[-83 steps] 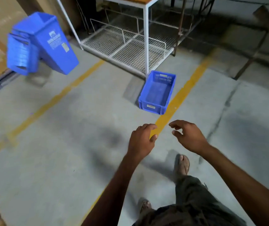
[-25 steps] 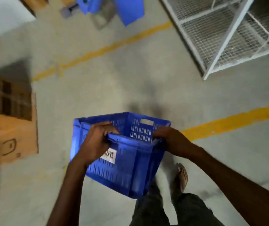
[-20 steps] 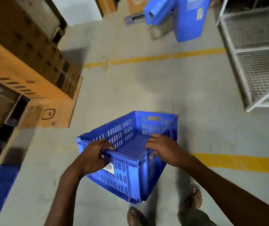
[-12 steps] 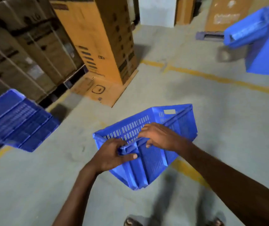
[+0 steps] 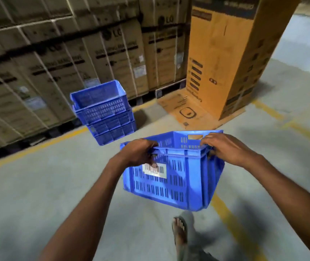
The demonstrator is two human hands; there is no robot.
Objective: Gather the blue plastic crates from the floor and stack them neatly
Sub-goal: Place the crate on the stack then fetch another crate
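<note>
We are carrying a blue slotted crate [image 5: 178, 185] off the floor [image 5: 37, 194], left grip [image 5: 138, 153] and right grip [image 5: 225, 148] each curling round its rim; the crate stack [image 5: 103, 111] is standing at ten o'clock.

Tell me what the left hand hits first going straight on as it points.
The carried crate itself, whose near rim the left hand grips; beyond it, probably the tall cardboard box.

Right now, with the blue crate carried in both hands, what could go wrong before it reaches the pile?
The crate hangs tilted from its top rim, where the left hand and right hand grip it, so it might slip. The stack ahead looks unevenly seated; another crate could tip it. The foot below wears an open sandal, exposed if the crate drops.
</note>
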